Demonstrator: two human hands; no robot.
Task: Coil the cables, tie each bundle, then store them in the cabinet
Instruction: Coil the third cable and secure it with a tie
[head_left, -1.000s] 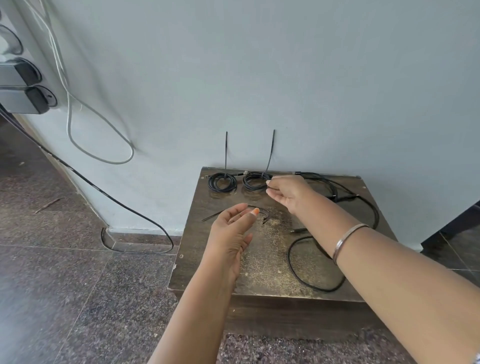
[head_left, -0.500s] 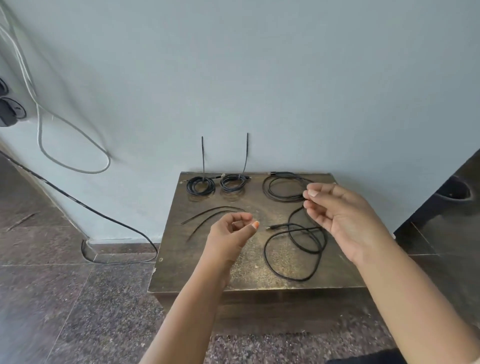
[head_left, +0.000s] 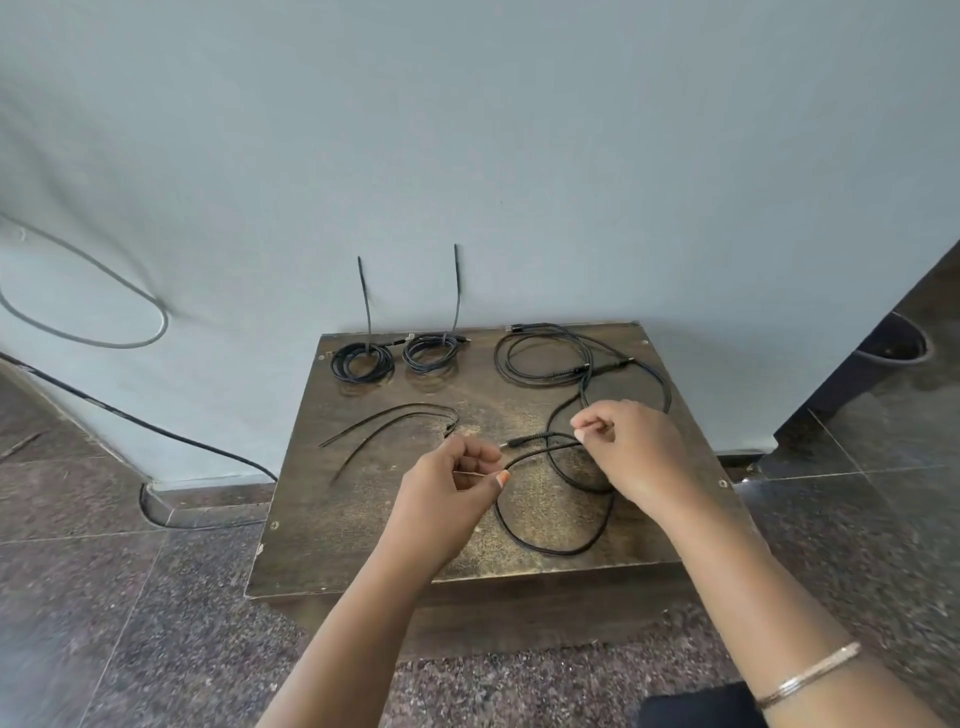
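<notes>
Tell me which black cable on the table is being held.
The loose cable at front right: both the left hand and right hand pinch it. The others lie untouched behind.

Black cables (head_left: 550, 358), speckled dark-brown table (head_left: 332, 525), pale grey-blue wall (head_left: 519, 156).

light: even, soft daylight | shadows: faint on wall | focus: sharp | edges: wide-angle bending
</notes>
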